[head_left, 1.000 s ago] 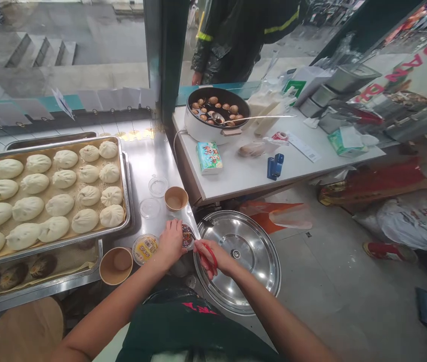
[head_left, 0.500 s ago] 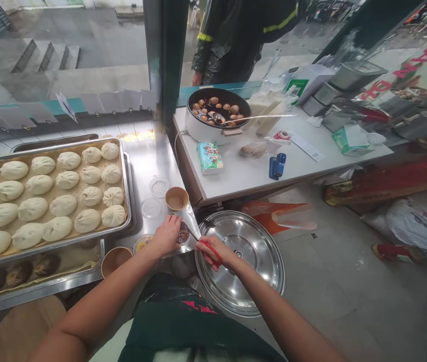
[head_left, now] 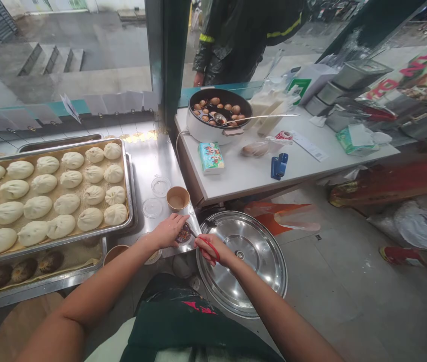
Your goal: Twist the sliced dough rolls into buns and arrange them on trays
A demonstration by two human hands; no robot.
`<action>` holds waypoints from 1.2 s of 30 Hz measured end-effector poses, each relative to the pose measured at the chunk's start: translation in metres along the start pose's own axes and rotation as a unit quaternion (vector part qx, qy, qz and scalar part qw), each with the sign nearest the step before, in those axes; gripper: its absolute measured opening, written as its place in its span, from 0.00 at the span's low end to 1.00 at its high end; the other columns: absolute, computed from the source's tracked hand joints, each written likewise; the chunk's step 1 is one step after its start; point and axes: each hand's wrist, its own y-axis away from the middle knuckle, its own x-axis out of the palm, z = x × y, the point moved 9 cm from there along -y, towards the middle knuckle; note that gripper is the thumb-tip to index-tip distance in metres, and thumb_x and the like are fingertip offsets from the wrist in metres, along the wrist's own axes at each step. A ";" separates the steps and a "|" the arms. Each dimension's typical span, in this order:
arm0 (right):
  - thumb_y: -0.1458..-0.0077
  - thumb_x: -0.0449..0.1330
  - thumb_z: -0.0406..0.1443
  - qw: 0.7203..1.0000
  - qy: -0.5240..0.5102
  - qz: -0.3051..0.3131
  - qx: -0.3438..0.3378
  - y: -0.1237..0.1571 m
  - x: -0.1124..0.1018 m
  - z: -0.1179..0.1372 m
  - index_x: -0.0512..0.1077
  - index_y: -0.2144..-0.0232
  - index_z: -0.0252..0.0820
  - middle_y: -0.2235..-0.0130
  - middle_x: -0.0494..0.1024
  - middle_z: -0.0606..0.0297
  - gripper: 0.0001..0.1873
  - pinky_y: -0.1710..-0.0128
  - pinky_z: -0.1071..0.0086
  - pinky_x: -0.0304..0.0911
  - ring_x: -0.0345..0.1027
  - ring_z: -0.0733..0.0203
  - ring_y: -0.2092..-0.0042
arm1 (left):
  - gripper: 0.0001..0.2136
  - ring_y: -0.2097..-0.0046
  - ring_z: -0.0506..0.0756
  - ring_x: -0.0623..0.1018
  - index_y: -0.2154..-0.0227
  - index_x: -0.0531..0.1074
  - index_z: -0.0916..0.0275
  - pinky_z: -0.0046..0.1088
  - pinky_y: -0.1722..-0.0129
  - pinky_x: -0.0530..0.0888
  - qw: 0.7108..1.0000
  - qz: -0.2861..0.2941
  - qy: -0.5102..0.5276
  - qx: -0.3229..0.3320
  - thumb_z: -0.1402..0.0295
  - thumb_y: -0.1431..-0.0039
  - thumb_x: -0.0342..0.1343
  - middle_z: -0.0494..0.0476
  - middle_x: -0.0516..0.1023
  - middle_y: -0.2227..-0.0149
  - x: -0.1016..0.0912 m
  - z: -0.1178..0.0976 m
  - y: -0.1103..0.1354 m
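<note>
- Left hand point(head_left: 167, 232) lies spread, its fingers reaching over the rim of a small round tub point(head_left: 183, 235) of dark food on the steel bench point(head_left: 149, 156).
- Right hand point(head_left: 213, 250) grips red-handled scissors point(head_left: 209, 248), blades pointing at the tub, tips just beside it.
- A paper cup point(head_left: 178, 198) stands near the tub.
</note>
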 end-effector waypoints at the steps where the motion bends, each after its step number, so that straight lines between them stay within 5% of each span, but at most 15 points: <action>1: 0.48 0.48 0.54 1.000 0.006 -0.004 -0.002 0.000 -0.001 -0.001 0.63 0.72 0.40 0.90 0.59 0.76 0.23 0.92 0.79 0.44 0.51 0.70 0.90 | 0.52 0.48 0.61 0.63 0.41 0.39 0.63 0.36 0.50 0.63 1.000 0.008 0.002 0.019 0.68 0.68 0.67 0.65 0.62 0.46 0.000 -0.002 0.000; 5: 0.49 0.49 0.54 0.999 0.029 -0.010 0.018 0.002 -0.005 -0.003 0.63 0.72 0.41 0.91 0.58 0.77 0.22 0.92 0.79 0.44 0.50 0.71 0.91 | 0.54 0.42 0.63 0.57 0.40 0.33 0.60 0.42 0.44 0.53 0.997 0.038 -0.040 0.046 0.66 0.66 0.65 0.65 0.58 0.43 0.003 -0.010 0.003; 8: 0.49 0.49 0.54 0.999 0.028 0.000 0.032 0.006 -0.003 -0.003 0.63 0.72 0.41 0.90 0.59 0.76 0.22 0.91 0.79 0.44 0.52 0.70 0.90 | 0.55 0.42 0.68 0.54 0.40 0.36 0.62 0.49 0.45 0.50 0.992 -0.014 -0.092 -0.083 0.58 0.68 0.65 0.69 0.55 0.42 -0.001 -0.007 0.007; 12: 0.49 0.48 0.55 0.999 0.028 0.000 0.028 0.005 -0.002 -0.005 0.63 0.70 0.41 0.89 0.61 0.76 0.23 0.91 0.79 0.45 0.53 0.70 0.90 | 0.50 0.51 0.65 0.65 0.41 0.43 0.71 0.41 0.51 0.61 0.966 -0.071 -0.110 -0.225 0.61 0.65 0.64 0.70 0.64 0.50 -0.001 -0.010 0.017; 24: 0.48 0.49 0.53 0.999 0.031 0.018 -0.005 -0.004 -0.010 -0.001 0.63 0.72 0.40 0.91 0.58 0.77 0.21 0.92 0.78 0.45 0.50 0.71 0.91 | 0.44 0.45 0.62 0.61 0.43 0.44 0.61 0.45 0.43 0.47 0.990 -0.025 -0.099 -0.099 0.67 0.63 0.63 0.62 0.63 0.46 -0.004 -0.011 0.012; 28: 0.48 0.49 0.52 0.999 0.045 0.014 0.003 -0.002 -0.012 0.001 0.63 0.72 0.40 0.91 0.59 0.77 0.20 0.92 0.78 0.46 0.51 0.71 0.90 | 0.52 0.43 0.69 0.57 0.42 0.41 0.65 0.50 0.46 0.49 0.976 -0.043 -0.113 -0.182 0.60 0.69 0.66 0.72 0.55 0.43 -0.003 -0.015 0.011; 31: 0.48 0.49 0.52 0.999 0.035 0.021 -0.004 -0.002 -0.012 0.004 0.63 0.71 0.40 0.90 0.60 0.77 0.20 0.92 0.78 0.47 0.52 0.71 0.90 | 0.49 0.48 0.68 0.62 0.42 0.41 0.69 0.46 0.49 0.57 0.964 -0.068 -0.102 -0.235 0.61 0.65 0.63 0.73 0.60 0.47 0.000 -0.017 0.010; 36: 0.49 0.51 0.50 0.998 0.047 0.027 -0.014 0.000 -0.016 0.009 0.63 0.73 0.39 0.90 0.60 0.77 0.19 0.92 0.78 0.47 0.51 0.71 0.90 | 0.47 0.48 0.64 0.63 0.41 0.40 0.67 0.42 0.46 0.54 0.986 -0.044 -0.088 -0.136 0.69 0.63 0.62 0.67 0.63 0.48 0.002 -0.015 0.003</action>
